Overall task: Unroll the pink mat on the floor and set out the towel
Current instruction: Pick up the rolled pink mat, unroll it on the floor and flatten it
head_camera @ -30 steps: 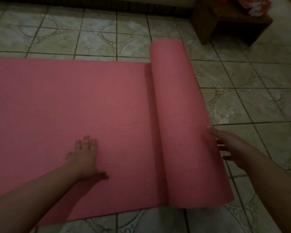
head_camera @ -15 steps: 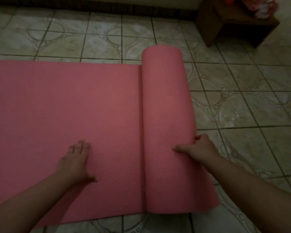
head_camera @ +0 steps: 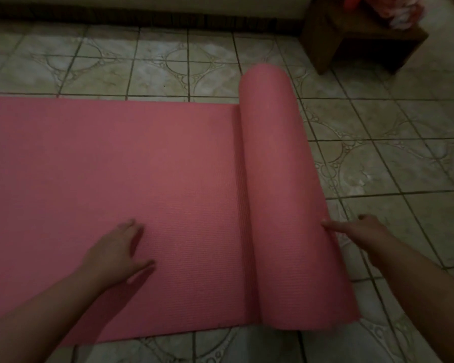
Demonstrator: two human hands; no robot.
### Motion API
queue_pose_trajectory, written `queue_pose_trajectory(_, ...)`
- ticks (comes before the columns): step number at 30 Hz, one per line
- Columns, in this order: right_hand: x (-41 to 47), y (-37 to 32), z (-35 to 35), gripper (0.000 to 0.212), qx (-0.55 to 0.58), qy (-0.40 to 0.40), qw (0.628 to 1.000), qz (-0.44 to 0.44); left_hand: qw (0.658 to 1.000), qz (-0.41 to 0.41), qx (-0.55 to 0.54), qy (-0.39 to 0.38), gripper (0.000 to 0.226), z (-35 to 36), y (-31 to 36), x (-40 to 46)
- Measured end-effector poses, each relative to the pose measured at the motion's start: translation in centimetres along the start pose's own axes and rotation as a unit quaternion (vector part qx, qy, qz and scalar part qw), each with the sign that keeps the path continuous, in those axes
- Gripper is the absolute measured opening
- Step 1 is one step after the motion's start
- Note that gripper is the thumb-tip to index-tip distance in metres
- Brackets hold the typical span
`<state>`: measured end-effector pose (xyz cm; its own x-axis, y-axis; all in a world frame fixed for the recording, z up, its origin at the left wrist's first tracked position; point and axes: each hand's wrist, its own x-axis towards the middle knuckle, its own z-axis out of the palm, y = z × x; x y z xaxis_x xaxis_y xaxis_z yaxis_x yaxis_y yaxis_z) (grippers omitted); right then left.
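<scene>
The pink mat (head_camera: 102, 166) lies partly unrolled on the tiled floor, its flat part stretching off to the left. The part still rolled up (head_camera: 281, 179) forms a thick cylinder running from near to far, right of centre. My left hand (head_camera: 116, 255) presses flat on the unrolled part near the front edge, fingers spread. My right hand (head_camera: 362, 231) is beside the roll's right side, its fingertips touching the roll low down and nothing gripped. I see no towel that I can identify.
A dark wooden stool (head_camera: 362, 40) stands at the back right with a pink and white bundle (head_camera: 404, 11) on it. A dark baseboard and pale wall run along the back. Patterned floor tiles (head_camera: 391, 166) lie to the right of the roll.
My right hand came off the top of the roll and now touches its right side. The roll has shifted slightly right. My left hand stays pressed on the flat part.
</scene>
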<state>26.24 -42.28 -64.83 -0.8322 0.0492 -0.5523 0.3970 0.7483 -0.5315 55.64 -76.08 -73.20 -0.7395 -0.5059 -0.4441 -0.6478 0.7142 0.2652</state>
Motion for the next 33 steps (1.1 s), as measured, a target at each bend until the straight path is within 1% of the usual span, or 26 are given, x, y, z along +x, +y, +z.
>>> queue_pose_trajectory(2, 0.2, -1.1, 0.2, 0.114, 0.030, 0.010, 0.999, -0.034, 1.000, 0.028, 0.000, -0.002, 0.097, 0.5, 1.4, 0.0)
queue_pose_trajectory(4, -0.3, -2.9, 1.4, 0.118, 0.037, -0.018, 0.997, -0.070, 0.999, 0.032, 0.026, -0.030, 0.100, 0.9, 2.6, 0.2)
queue_pose_trajectory(6, -0.9, -3.8, 2.6, 0.127, 0.017, -0.054, 0.994, -0.088, 0.997, 0.016, 0.049, -0.053, 0.109, 1.1, 3.4, 0.2)
queue_pose_trajectory(8, -1.1, -4.0, 3.3, 0.137, -0.022, -0.072, 0.994, -0.084, 0.995, -0.001, 0.071, -0.065, 0.122, 1.2, 3.8, 0.1)
queue_pose_trajectory(10, -0.7, -3.2, 3.0, 0.139, -0.038, -0.082, 0.993, -0.074, 0.993, -0.012, 0.094, -0.069, 0.132, 1.4, 3.8, -0.1)
queue_pose_trajectory(13, -0.1, -1.7, 1.6, 0.125, -0.003, -0.076, 0.995, -0.062, 0.991, -0.016, 0.115, -0.064, 0.136, 1.7, 3.9, -0.3)
queue_pose_trajectory(15, 0.2, -1.3, 0.2, 0.121, 0.027, -0.068, 0.995, -0.063, 0.990, -0.018, 0.121, -0.067, 0.136, 1.7, 4.0, -0.3)
queue_pose_trajectory(17, 0.7, -1.3, -1.0, 0.124, 0.058, -0.101, 0.992, -0.054, 0.990, -0.023, 0.114, -0.073, 0.136, 1.7, 3.9, -0.1)
queue_pose_trajectory(20, 1.1, -1.2, -1.5, 0.114, 0.084, -0.137, 0.986, -0.047, 0.992, -0.034, 0.096, -0.079, 0.137, 1.7, 3.3, -0.1)
queue_pose_trajectory(23, 0.5, -0.9, -0.2, 0.109, 0.100, -0.113, 0.986, -0.070, 0.992, -0.052, 0.083, -0.078, 0.138, 1.3, 1.8, -0.4)
queue_pose_trajectory(27, 0.3, -0.1, 1.8, 0.122, 0.121, -0.106, 0.983, -0.086, 0.992, -0.077, 0.065, -0.075, 0.141, 0.9, -0.9, -1.1)
queue_pose_trajectory(31, 0.6, 0.1, 1.6, 0.136, 0.119, -0.106, 0.985, -0.064, 0.992, -0.079, 0.058, -0.078, 0.141, 0.8, -1.4, -1.3)
queue_pose_trajectory(32, 0.8, 0.3, 1.1, 0.141, 0.107, -0.094, 0.989, -0.043, 0.992, -0.078, 0.057, -0.077, 0.142, 0.8, -1.4, -1.3)
queue_pose_trajectory(33, 1.1, 0.6, 0.5, 0.141, 0.084, -0.063, 0.994, -0.023, 0.992, -0.078, 0.057, -0.075, 0.143, 0.9, -1.5, -1.2)
